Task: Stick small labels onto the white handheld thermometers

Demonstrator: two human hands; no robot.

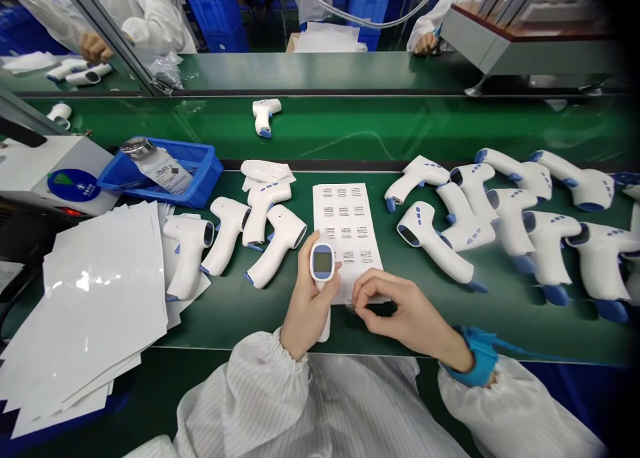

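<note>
Logging from my remote station: the person's left hand is closed around a white plastic infrared thermometer with blue trim, held upright at lower centre of the frame. The right hand is curled into a pinch beside the lower edge of a white printed label sheet; I cannot tell whether its fingertips hold anything. Risks: a slack left grip could drop the unit onto the green conveyor belt. A sideways sweep could knock the white thermometers crowded at centre left. The trailing cord of the blue wrist strap could snag at lower right.
</note>
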